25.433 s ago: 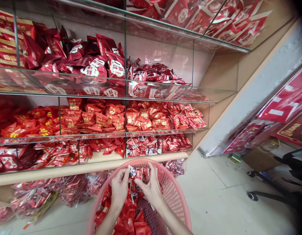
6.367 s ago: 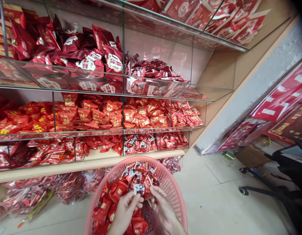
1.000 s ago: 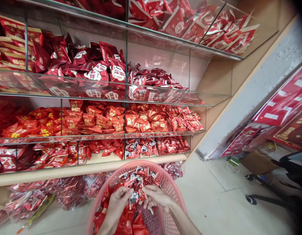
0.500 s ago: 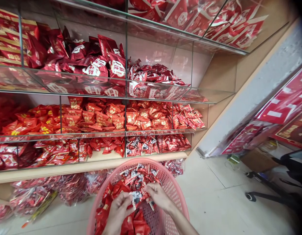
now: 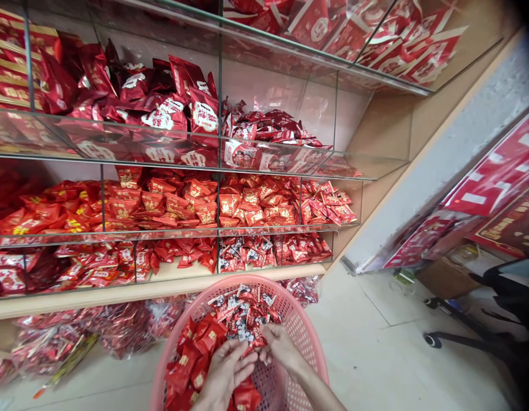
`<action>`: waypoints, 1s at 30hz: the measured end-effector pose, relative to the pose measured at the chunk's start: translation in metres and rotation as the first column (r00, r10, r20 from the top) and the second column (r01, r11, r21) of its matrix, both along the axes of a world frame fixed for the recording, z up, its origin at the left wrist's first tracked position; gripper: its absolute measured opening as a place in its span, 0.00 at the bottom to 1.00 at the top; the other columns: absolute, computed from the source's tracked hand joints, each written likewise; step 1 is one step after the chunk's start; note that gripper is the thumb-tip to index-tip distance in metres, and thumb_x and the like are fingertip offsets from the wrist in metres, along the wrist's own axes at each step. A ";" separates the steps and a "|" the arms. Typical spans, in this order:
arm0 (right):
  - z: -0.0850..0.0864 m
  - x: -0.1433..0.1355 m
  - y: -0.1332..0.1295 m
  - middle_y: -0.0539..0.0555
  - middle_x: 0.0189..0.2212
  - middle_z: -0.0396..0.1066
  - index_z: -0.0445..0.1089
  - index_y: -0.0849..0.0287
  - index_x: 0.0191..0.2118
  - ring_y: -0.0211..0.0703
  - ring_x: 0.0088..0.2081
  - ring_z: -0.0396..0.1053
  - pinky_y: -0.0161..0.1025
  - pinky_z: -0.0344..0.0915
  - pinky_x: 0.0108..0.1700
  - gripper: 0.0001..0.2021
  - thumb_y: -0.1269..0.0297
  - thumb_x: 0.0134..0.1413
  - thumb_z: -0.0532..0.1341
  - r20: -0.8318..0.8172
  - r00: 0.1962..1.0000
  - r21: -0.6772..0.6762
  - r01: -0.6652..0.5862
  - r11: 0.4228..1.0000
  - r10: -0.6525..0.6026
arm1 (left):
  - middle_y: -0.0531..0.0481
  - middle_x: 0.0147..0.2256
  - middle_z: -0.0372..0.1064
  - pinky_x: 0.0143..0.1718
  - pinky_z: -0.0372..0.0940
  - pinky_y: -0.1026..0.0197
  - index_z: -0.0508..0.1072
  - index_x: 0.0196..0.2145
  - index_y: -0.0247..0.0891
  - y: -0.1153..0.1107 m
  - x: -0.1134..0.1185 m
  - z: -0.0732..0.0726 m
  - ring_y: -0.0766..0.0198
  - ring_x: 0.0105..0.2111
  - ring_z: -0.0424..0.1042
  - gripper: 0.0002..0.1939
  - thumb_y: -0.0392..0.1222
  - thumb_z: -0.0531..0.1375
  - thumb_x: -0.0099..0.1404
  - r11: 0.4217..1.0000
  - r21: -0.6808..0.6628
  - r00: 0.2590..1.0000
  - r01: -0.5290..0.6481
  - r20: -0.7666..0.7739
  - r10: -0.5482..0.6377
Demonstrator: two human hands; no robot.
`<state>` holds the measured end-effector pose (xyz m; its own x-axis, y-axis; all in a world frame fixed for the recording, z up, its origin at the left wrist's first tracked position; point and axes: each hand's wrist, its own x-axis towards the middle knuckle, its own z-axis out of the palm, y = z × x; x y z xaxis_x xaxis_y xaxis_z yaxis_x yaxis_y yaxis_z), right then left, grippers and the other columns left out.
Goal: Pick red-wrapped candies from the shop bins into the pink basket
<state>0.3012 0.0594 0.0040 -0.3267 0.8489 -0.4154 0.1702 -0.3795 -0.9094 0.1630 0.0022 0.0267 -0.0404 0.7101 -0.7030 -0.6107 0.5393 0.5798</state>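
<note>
The right hand [image 5: 281, 345] is closing thumb and forefinger on a small printed packet [image 5: 256, 338], near the middle of the pink basket [image 5: 302, 330]. The left hand [image 5: 227, 368], at about 8 o'clock of that packet, is holding its fingers half curled and slightly spread; its fingertips are reaching the packet's near edge, but I cannot tell whether they are gripping it. Similar black-and-white printed packets [image 5: 236, 306] are lying loose toward 12 o'clock in the basket, while larger plain red packets [image 5: 183, 361] are filling the side from 9 round to 6. Stocked shelves [image 5: 97, 303] are standing beyond at 12 o'clock.

The packet is probably weighing very little, with a thin, slick, crinkly wrapper that is giving under pressure. Its flat crimped ends are likely offering the surest pinch; squeezing the plump middle could be crushing whatever is inside, which is not showing.
</note>
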 end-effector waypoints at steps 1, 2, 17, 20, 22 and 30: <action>0.001 0.000 0.002 0.47 0.14 0.64 0.59 0.59 0.24 0.31 0.13 0.60 0.29 0.52 0.15 0.28 0.34 0.39 0.53 0.017 1.000 0.008 0.004 1.000 -0.004 | 0.47 0.31 0.74 0.38 0.69 0.61 0.65 0.33 0.36 0.005 0.000 -0.003 0.58 0.35 0.75 0.17 0.37 0.68 0.48 0.999 0.002 0.999 -0.035 0.023 0.035; 0.001 -0.001 0.005 0.47 0.15 0.65 0.59 0.59 0.25 0.31 0.13 0.60 0.29 0.52 0.15 0.28 0.34 0.40 0.53 0.037 0.999 0.019 0.000 1.000 0.000 | 0.47 0.30 0.74 0.38 0.69 0.62 0.65 0.32 0.35 0.011 0.000 -0.006 0.60 0.33 0.75 0.15 0.33 0.67 0.49 0.998 0.003 0.997 -0.066 0.037 0.066; -0.008 0.007 0.011 0.48 0.19 0.68 0.64 0.61 0.28 0.32 0.15 0.63 0.30 0.52 0.17 0.13 0.56 0.50 0.53 0.222 0.975 0.142 -0.044 0.989 0.012 | 0.46 0.24 0.72 0.37 0.71 0.59 0.64 0.27 0.32 0.057 0.004 -0.028 0.62 0.26 0.75 0.09 0.23 0.60 0.53 0.974 0.027 0.974 -0.225 0.003 0.225; -0.014 0.006 0.011 0.47 0.20 0.67 0.63 0.61 0.28 0.33 0.15 0.63 0.30 0.53 0.17 0.13 0.55 0.49 0.53 0.198 0.980 0.148 -0.058 0.987 0.028 | 0.47 0.24 0.72 0.41 0.70 0.60 0.62 0.27 0.34 0.056 0.005 -0.027 0.63 0.28 0.75 0.11 0.21 0.58 0.55 0.965 0.044 0.966 -0.259 0.021 0.259; -0.018 0.005 0.011 0.47 0.20 0.67 0.63 0.60 0.28 0.33 0.15 0.63 0.30 0.54 0.17 0.13 0.54 0.48 0.53 0.190 0.981 0.152 -0.067 0.986 0.037 | 0.49 0.24 0.72 0.42 0.69 0.60 0.60 0.27 0.35 0.054 0.005 -0.025 0.64 0.30 0.75 0.12 0.21 0.57 0.56 0.958 0.055 0.959 -0.282 0.033 0.280; -0.023 0.000 0.009 0.47 0.18 0.66 0.62 0.60 0.28 0.34 0.15 0.63 0.31 0.55 0.17 0.16 0.50 0.46 0.53 0.168 0.984 0.147 -0.082 0.986 0.057 | 0.42 0.27 0.73 0.39 0.70 0.59 0.61 0.32 0.34 0.052 0.004 -0.021 0.59 0.31 0.76 0.06 0.27 0.55 0.60 0.971 0.033 0.971 -0.236 0.050 0.234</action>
<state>0.3015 0.0681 -0.0194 -0.3259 0.8840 -0.3351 0.3414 -0.2205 -0.9137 0.1673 0.0546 0.0061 -0.1781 0.7106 -0.6807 -0.7439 0.3556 0.5658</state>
